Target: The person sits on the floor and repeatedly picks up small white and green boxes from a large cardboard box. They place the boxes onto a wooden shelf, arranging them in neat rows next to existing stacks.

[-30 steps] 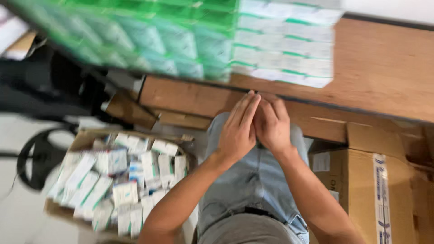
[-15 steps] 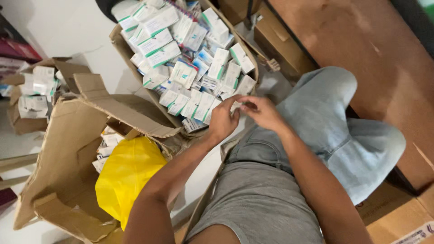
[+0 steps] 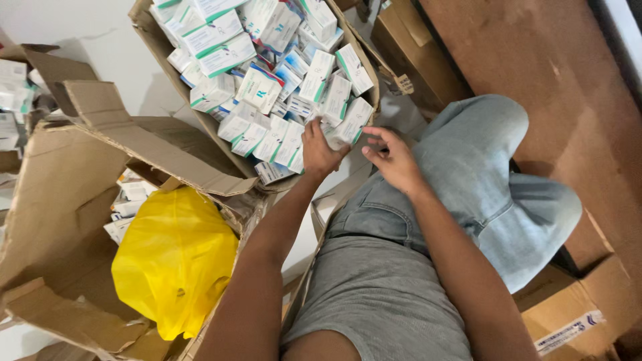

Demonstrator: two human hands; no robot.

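A cardboard box (image 3: 162, 48) full of several small white packets with green and blue trim stands on the floor ahead of my knee. My left hand (image 3: 317, 148) reaches into its near corner and closes on one white and green packet (image 3: 348, 125). Just to the right, my right hand (image 3: 394, 157) hovers over my thigh with the fingers apart, holding nothing. I am seated in light blue jeans (image 3: 495, 194) and a grey shirt.
A torn cardboard box (image 3: 73, 200) at my left holds a yellow plastic bag (image 3: 175, 257) and more packets. A brown wooden desk (image 3: 555, 87) runs along the right. More cartons sit at the lower right (image 3: 568, 314) and the far left (image 3: 20, 100).
The view swung from the desk and stacked packets down to the floor boxes. My hands separated, and my left hand reached into the packet box and took hold of a packet.
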